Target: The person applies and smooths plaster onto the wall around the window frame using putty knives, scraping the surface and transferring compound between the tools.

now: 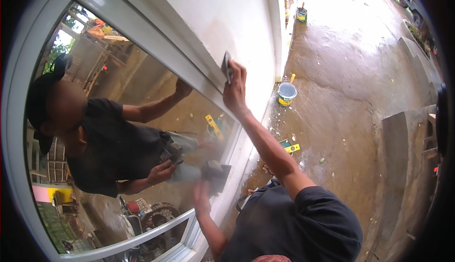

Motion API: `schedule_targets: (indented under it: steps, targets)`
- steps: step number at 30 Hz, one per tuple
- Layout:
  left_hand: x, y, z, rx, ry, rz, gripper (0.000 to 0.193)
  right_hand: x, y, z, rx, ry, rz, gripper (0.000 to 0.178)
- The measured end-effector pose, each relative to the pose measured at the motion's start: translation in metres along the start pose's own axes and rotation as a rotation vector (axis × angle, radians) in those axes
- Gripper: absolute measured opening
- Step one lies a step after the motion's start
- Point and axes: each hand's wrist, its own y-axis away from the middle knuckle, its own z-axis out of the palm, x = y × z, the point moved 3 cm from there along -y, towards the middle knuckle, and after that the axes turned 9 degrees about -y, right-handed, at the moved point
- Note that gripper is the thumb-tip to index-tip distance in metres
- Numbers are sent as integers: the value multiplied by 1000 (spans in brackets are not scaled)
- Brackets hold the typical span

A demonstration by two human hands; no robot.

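Note:
My right hand (235, 89) is raised to the white wall (227, 10) beside the window. Its fingers are closed on a thin, flat dark grey piece (227, 67) held on edge at the wall; its exact kind is unclear. Below, near the window's lower right corner, my left hand (202, 200) is blurred by motion. It grips a flat grey plate (219, 179) with a darker patch on it. The window glass (142, 77) reflects my arms and dark shirt, and its white frame (156, 27) runs just left of my right hand.
On the wet brown concrete floor (341, 96), a bucket (286, 94) with a yellow-handled tool stands by the wall's foot. A small can (302, 14) is farther off. Near my right arm lies a yellow level (292, 148). A concrete ledge (403, 143) runs along the right.

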Motion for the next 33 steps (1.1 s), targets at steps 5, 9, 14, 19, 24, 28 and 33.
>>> schedule_targets:
  steps: [5,9,14,19,24,28,33]
  targets:
    - [12,-12,10,34,51,203,23,-22,16,-31,-99,-96,103,66]
    - [19,-16,21,3,62,228,21,25,-50,-46,-26,-20,76,55]
    - [5,-14,12,15,66,230,22,23,-52,-24,-72,-75,79,57]
    - [21,-9,14,5,89,188,23,-34,18,-17,-98,-56,24,66]
    - [16,-20,8,-8,100,223,26,-34,18,-31,-85,-93,18,70]
    - [16,-12,15,30,100,163,27,1,-6,-12,-15,-2,-158,80]
    - [-1,-9,3,78,57,198,32,-3,58,14,-21,-22,-247,79]
